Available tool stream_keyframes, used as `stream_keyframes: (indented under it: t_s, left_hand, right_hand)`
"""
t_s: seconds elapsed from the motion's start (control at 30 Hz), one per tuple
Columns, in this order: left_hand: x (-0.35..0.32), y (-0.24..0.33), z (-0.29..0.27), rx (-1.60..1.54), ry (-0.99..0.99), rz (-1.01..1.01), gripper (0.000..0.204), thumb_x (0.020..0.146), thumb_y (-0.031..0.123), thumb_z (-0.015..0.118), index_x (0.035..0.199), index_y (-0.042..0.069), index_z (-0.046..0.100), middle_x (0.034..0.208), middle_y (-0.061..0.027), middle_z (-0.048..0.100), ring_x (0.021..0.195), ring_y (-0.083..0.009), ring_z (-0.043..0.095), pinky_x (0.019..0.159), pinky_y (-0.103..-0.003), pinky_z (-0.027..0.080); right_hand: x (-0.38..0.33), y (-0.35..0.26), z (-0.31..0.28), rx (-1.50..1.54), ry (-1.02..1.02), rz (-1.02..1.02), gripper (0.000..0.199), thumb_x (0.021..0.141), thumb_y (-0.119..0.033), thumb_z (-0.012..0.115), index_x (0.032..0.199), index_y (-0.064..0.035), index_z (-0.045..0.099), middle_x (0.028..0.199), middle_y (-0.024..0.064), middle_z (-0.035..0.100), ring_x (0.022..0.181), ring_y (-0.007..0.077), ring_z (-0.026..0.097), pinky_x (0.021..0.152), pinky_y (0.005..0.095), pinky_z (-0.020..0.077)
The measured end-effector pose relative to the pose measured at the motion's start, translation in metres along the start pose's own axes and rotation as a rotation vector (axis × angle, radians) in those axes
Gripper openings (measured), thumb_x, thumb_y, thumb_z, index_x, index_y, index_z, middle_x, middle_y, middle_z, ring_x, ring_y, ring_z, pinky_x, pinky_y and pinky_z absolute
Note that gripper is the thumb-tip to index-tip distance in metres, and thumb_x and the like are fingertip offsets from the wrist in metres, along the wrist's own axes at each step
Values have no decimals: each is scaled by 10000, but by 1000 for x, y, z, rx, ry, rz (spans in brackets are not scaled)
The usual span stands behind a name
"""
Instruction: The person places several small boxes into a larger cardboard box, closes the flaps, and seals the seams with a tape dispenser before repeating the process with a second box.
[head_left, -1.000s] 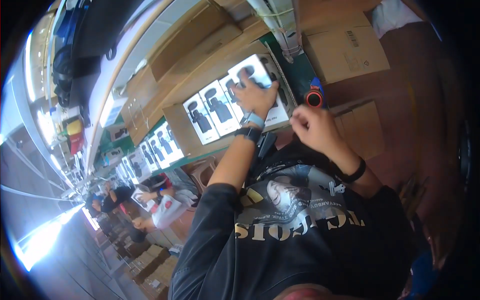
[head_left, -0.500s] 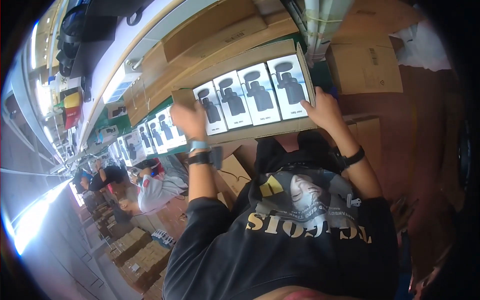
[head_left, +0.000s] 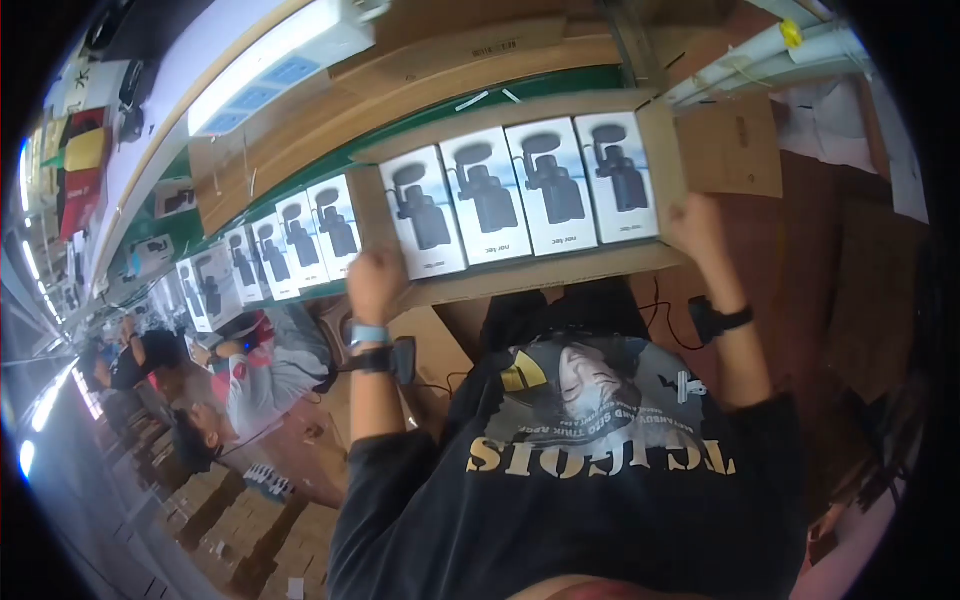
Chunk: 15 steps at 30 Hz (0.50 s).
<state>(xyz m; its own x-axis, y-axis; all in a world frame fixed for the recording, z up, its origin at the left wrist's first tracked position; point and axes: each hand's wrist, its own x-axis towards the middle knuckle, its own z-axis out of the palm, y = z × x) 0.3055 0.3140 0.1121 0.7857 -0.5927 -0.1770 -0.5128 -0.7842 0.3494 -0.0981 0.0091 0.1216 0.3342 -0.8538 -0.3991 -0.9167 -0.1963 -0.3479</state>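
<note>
An open brown cardboard carton (head_left: 540, 283) lies in front of me, with a row of white product boxes (head_left: 490, 195) standing inside it. Each box shows a dark device with a round top on its face. My left hand (head_left: 378, 285) is closed on the carton's near left corner, fingertips partly hidden. At the opposite end, my right hand (head_left: 697, 228) grips the right wall near its front corner, its fingers curled over the cardboard.
More white boxes (head_left: 300, 240) stand in a row on the green bench surface (head_left: 360, 150) to the left. A white power strip (head_left: 285, 70) runs along the bench. Pale pipes (head_left: 760, 60) rise at the far right, beside another carton (head_left: 735, 150). Co-workers (head_left: 270, 370) sit further left.
The carton lies further right in view, and more of the bench row shows on its left. My left hand has shifted to the carton's near corner; my right hand has closed around its right wall.
</note>
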Motion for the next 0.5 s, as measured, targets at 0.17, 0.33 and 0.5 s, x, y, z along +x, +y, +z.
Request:
stream_keyframes:
  t_s: [0.17, 0.33, 0.5]
  left_hand:
    - [28, -9, 11, 63, 39, 197, 298, 909, 218, 659, 813, -64, 659, 750, -280, 670, 754, -483, 673, 686, -486, 553]
    - [26, -32, -23, -123, -110, 227, 350, 902, 246, 674, 955, -99, 652, 792, -299, 668, 822, -513, 652, 738, -513, 542]
    - [12, -5, 5, -177, -386, 486, 673, 869, 327, 718, 1308, -134, 499, 1345, -407, 490, 1116, -541, 581, 948, -507, 509]
  right_hand:
    - [-11, -12, 33, -53, 264, -27, 265, 857, -183, 695, 917, 75, 694, 861, 317, 662, 862, 479, 667, 727, 511, 547]
    - [-4, -17, 13, -202, 213, 0, 262, 868, -184, 682, 898, 76, 691, 850, 324, 658, 857, 472, 672, 713, 511, 554]
    - [-18, -38, 71, -165, 21, -122, 306, 861, -244, 714, 928, 54, 708, 864, 281, 683, 902, 455, 675, 792, 504, 543]
